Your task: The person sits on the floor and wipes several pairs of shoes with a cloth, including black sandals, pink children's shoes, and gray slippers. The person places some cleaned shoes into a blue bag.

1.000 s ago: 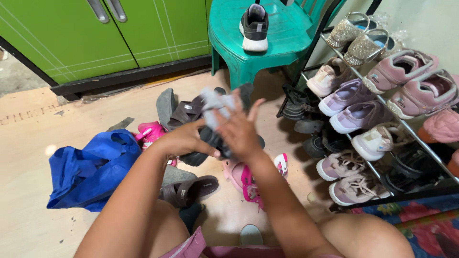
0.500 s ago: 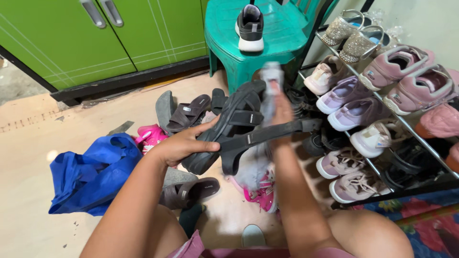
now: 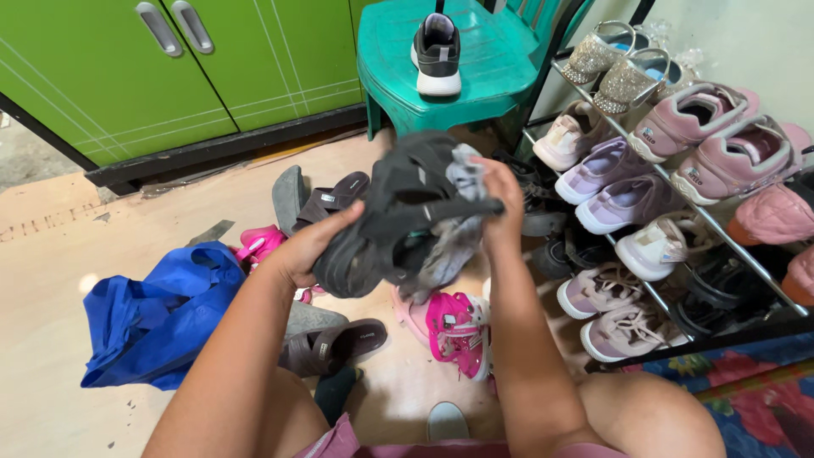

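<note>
Currently the left hand (image 3: 309,246) grips the heel of a dark grey sandal (image 3: 381,220), fingers closed around it. The right hand (image 3: 500,203) pinches a grey cloth (image 3: 449,229) against the sandal's strap. The sandal is held mid-air at frame centre. A pink shoe (image 3: 458,331) lies at 6 o'clock, a blue bag (image 3: 161,314) at 8 o'clock, and a shoe rack (image 3: 763,280) at 3 o'clock.

Floor left of the blue bag (image 3: 153,318) lay open; shoe rack (image 3: 678,254) and chair (image 3: 462,76) blocked right and front.
</note>
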